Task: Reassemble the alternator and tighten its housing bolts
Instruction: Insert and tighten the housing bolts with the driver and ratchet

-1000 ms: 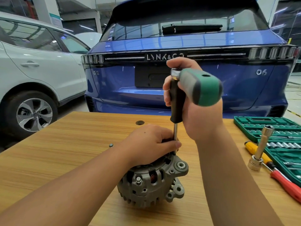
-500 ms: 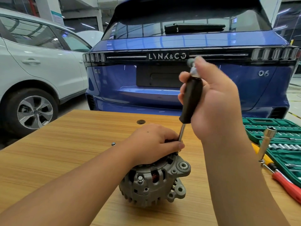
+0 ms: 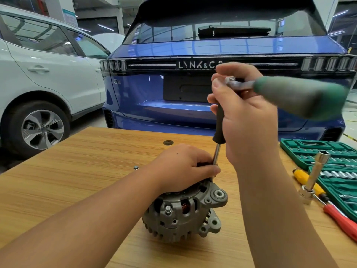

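Ratchet handle (image 3: 301, 96) now swung rightward again, right hand (image 3: 249, 120) atop extension (image 3: 219, 124).

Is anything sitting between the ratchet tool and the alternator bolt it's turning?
Nothing visible. The tool's shaft runs straight down to the alternator, though the left hand gripping its lower end hides the contact point.

Two cars (image 3: 212, 89), two screwdrivers (image 3: 342, 221), one alternator (image 3: 185, 215).

The blue car (image 3: 222, 51) tailgate reads "LYNK&C", partly hidden.
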